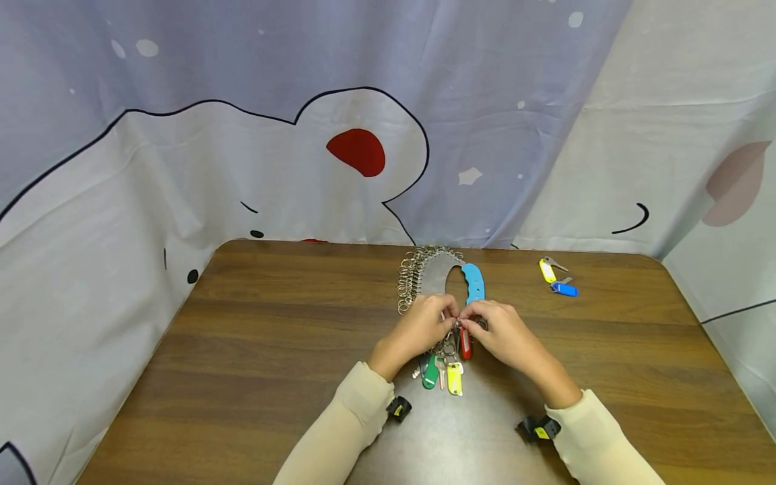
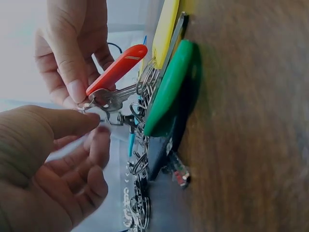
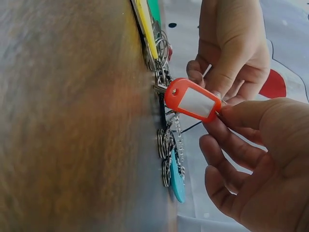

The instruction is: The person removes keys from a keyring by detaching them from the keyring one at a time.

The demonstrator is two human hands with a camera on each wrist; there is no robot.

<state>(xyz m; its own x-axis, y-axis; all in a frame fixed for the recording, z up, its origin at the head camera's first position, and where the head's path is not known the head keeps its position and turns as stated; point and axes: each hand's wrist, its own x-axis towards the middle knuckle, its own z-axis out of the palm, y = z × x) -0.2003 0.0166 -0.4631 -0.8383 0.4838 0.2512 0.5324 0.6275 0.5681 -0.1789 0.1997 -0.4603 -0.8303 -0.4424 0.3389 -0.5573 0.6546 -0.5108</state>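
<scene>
Fingertips of both hands meet over a curved grey metal plate (image 1: 435, 273) whose outer edge carries many small rings. My left hand (image 1: 429, 322) pinches a small metal ring, and my right hand (image 1: 498, 330) pinches close beside it. From that spot hang a red key tag (image 3: 193, 100) with a white label and a silver key (image 2: 113, 99); fingertips partly hide the ring. A light blue handle (image 1: 474, 283) curves behind the right hand. Below the hands, a green key tag (image 1: 430, 372), a yellow key tag (image 1: 455, 379) and several keys lie bunched at the plate's near end.
On the wooden table (image 1: 273, 323), a second yellow key tag (image 1: 547, 271) with a key and a blue key tag (image 1: 565, 289) lie at the back right. A printed curtain (image 1: 242, 168) hangs along the table's back edge and sides.
</scene>
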